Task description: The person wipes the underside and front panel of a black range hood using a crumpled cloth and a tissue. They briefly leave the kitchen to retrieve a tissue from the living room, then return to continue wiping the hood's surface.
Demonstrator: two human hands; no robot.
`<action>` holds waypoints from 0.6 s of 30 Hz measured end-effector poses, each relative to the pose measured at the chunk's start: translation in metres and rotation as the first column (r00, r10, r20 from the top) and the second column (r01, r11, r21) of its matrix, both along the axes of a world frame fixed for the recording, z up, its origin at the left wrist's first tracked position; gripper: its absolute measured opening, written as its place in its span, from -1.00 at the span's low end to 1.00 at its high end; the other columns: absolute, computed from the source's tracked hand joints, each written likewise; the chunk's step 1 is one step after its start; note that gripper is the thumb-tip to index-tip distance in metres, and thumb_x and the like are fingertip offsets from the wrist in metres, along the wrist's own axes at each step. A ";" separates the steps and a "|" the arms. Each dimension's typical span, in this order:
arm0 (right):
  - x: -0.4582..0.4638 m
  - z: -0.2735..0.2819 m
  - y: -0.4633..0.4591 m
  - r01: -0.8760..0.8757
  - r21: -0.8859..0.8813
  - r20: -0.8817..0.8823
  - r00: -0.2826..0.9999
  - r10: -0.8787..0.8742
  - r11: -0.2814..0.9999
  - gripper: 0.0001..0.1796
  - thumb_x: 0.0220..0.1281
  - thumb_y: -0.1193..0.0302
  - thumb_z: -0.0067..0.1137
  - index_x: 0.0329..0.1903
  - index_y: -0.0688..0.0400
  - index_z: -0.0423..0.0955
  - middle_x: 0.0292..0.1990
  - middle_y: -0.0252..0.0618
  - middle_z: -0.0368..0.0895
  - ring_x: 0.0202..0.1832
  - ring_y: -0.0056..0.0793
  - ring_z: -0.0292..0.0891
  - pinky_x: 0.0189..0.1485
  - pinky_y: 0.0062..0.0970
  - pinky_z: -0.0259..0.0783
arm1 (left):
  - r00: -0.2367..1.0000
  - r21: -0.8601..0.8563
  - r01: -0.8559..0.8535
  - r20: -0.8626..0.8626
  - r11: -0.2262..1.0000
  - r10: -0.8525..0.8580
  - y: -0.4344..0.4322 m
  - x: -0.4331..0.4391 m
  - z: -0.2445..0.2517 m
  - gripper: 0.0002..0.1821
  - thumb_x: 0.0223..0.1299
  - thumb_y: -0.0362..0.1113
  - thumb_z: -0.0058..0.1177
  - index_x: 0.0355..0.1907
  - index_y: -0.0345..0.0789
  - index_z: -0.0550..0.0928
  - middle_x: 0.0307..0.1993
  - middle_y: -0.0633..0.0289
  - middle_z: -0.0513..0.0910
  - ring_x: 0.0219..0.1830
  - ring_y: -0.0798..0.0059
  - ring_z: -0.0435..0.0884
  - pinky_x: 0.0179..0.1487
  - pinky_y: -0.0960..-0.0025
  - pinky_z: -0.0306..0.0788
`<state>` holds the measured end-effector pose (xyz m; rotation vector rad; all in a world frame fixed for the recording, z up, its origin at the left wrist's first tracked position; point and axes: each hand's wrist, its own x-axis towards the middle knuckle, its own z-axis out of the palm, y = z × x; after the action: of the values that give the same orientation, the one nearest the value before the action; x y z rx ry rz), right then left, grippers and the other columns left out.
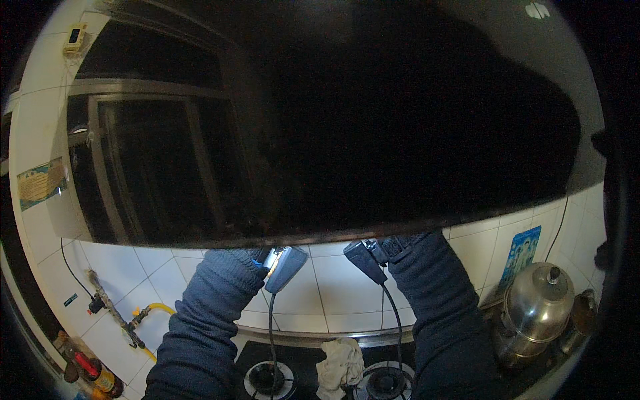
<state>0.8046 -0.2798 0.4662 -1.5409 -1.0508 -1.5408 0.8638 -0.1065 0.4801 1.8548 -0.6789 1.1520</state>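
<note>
Both my hands are out of view, hidden behind the lower edge of a large dark glossy panel (350,125) that fills the upper view. My forearms in dark knitted sleeves reach up under it. At each wrist sits a black device with a cable: the left device (286,270) and the right device (365,260). Their cables hang down over a black gas hob. A crumpled pale cloth (341,367) lies on the hob between the left burner (270,378) and the right burner (385,382). What my hands touch or hold cannot be seen.
A metal pot with a domed lid (542,295) stands at the right, beside a blue picture sheet (521,252) on the tiled wall. A gas pipe (112,310) with a yellow hose (160,306) runs along the left wall. Bottles (105,380) stand at lower left.
</note>
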 end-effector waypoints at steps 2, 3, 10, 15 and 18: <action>0.000 -0.006 -0.008 0.010 -0.003 -0.020 1.000 -0.010 1.000 -0.74 0.14 0.30 0.10 -0.21 0.17 0.63 -0.21 -0.02 0.66 -0.14 -0.08 0.58 -0.07 -0.20 0.48 | 1.000 0.003 0.003 0.003 1.000 -0.003 0.000 0.001 0.000 -0.63 0.14 -0.24 -0.01 -0.06 -0.45 0.53 -0.06 0.02 0.53 0.02 0.26 0.49 0.13 0.29 0.34; 0.003 -0.007 -0.010 0.018 -0.007 -0.043 0.999 -0.018 1.000 -0.74 0.14 0.30 0.10 -0.21 0.16 0.63 -0.21 -0.02 0.66 -0.14 -0.08 0.59 -0.07 -0.20 0.48 | 1.000 0.004 0.003 0.003 1.000 -0.003 0.000 0.001 0.000 -0.63 0.15 -0.24 -0.01 -0.05 -0.44 0.53 -0.05 0.02 0.52 0.02 0.26 0.49 0.13 0.29 0.33; 0.031 -0.003 -0.020 0.064 -0.001 -0.242 0.968 -0.063 0.998 -0.74 0.15 0.29 0.09 -0.20 0.16 0.63 -0.21 -0.03 0.66 -0.14 -0.09 0.59 -0.07 -0.20 0.49 | 1.000 0.005 0.007 -0.003 1.000 -0.007 -0.002 -0.001 -0.005 -0.59 0.17 -0.23 -0.01 0.01 -0.44 0.48 0.01 0.01 0.46 0.07 0.24 0.45 0.17 0.27 0.31; 0.037 -0.005 -0.024 0.091 -0.009 -0.287 0.954 -0.089 0.996 -0.74 0.16 0.29 0.08 -0.20 0.15 0.63 -0.21 -0.04 0.66 -0.15 -0.10 0.60 -0.07 -0.21 0.49 | 1.000 0.007 0.010 -0.001 1.000 -0.010 -0.005 -0.005 -0.013 -0.57 0.18 -0.22 -0.01 0.06 -0.43 0.44 0.05 0.00 0.42 0.10 0.22 0.42 0.19 0.26 0.29; 0.036 -0.009 -0.029 0.112 -0.007 -0.294 0.949 -0.110 0.994 -0.74 0.17 0.29 0.08 -0.20 0.15 0.64 -0.21 -0.04 0.66 -0.15 -0.11 0.60 -0.07 -0.21 0.49 | 1.000 0.002 0.015 0.002 1.000 -0.015 -0.007 -0.005 -0.015 -0.55 0.19 -0.22 -0.01 0.08 -0.43 0.42 0.08 0.00 0.39 0.12 0.21 0.41 0.21 0.26 0.28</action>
<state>0.8405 -0.3083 0.4570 -1.7834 -0.7976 -1.3323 0.8593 -0.1134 0.4655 1.8471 -0.6942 1.1437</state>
